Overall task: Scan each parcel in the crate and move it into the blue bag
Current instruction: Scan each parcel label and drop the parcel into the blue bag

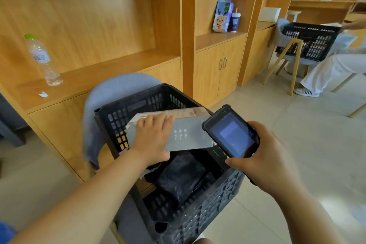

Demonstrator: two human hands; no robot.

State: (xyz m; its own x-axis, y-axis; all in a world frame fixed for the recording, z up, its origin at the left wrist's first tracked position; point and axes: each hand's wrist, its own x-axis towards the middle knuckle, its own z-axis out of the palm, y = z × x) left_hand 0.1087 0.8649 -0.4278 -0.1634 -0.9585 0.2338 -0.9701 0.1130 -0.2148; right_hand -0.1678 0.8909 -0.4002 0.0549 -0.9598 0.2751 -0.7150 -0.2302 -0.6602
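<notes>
You gripped the grey box with your left hand, fingers curled over its far edge, holding it tilted above the black crate, which sat on a grey chair. Your right hand was wrapped round the scanner, held just beside the box's right end with its lit screen facing you. Below the box, a black-wrapped parcel lay inside the crate. A water bottle stood on the wooden shelf at left.
</notes>
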